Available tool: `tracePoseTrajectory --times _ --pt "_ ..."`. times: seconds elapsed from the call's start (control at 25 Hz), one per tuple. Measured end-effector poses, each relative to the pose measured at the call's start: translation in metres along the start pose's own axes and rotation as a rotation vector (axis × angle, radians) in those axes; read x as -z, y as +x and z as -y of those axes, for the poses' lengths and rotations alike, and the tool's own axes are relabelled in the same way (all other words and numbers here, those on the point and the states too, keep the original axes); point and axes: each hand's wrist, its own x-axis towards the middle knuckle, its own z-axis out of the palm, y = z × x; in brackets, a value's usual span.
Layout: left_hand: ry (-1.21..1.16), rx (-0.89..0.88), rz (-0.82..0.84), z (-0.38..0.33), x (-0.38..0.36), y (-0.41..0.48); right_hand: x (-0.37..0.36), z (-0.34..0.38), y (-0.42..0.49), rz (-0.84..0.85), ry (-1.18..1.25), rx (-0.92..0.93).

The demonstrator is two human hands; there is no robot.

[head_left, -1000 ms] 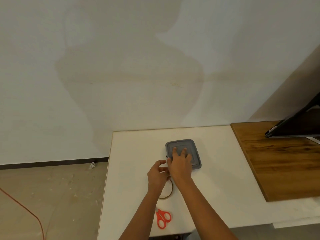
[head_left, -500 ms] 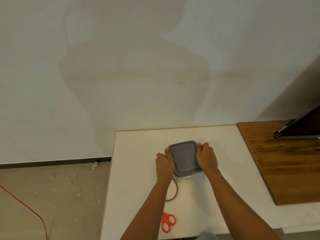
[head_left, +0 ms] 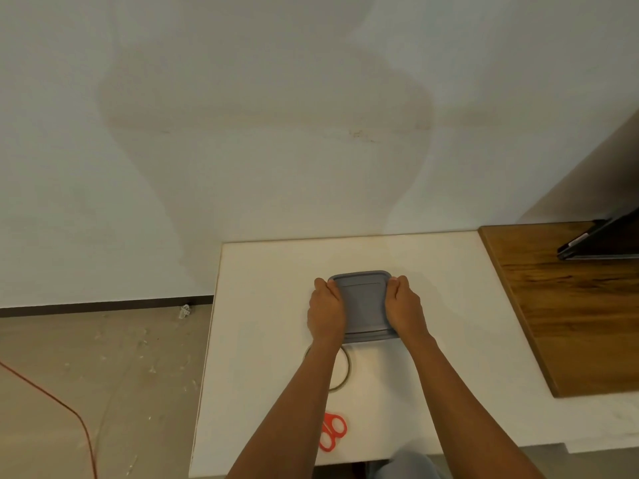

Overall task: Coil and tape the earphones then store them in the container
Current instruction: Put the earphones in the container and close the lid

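Note:
A square container with a grey lid (head_left: 363, 305) sits on the white table (head_left: 269, 305). My left hand (head_left: 326, 312) grips its left edge and my right hand (head_left: 404, 311) grips its right edge, fingers curled over the lid's sides. A roll of clear tape (head_left: 344, 368) lies on the table just behind my left wrist, partly hidden by my forearm. Red-handled scissors (head_left: 332, 432) lie near the table's front edge. No earphones show anywhere; the closed lid hides the container's inside.
A wooden board (head_left: 570, 312) lies on the table's right part, with a dark flat device (head_left: 601, 243) propped at its far end. A wall stands behind the table. To the left the floor drops away, with a red cable (head_left: 69, 409) on it.
My right hand left the top of the lid and went to its right edge; my left hand went to the left edge. Both now clasp the lid's sides.

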Motion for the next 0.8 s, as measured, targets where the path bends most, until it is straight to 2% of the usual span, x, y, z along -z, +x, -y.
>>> tracePoseTrajectory --times 0.2,0.36,0.48,0.64,0.8 --pt "0.072 -0.045 -0.062 0.005 -0.007 0.004 -0.007 -0.007 0.005 -0.017 0.039 -0.026" --pt "0.097 -0.038 -0.023 0.006 -0.006 0.008 -0.004 -0.01 0.008 -0.038 -0.004 0.001" --pt "0.087 -0.054 -0.023 0.007 -0.005 0.009 -0.003 -0.007 0.009 -0.074 -0.04 -0.001" --pt "0.078 -0.091 -0.068 0.008 -0.007 0.007 -0.008 -0.01 0.008 -0.09 0.039 -0.001" --pt "0.032 -0.045 -0.1 0.008 -0.01 0.01 -0.011 -0.01 0.013 -0.097 0.006 0.027"
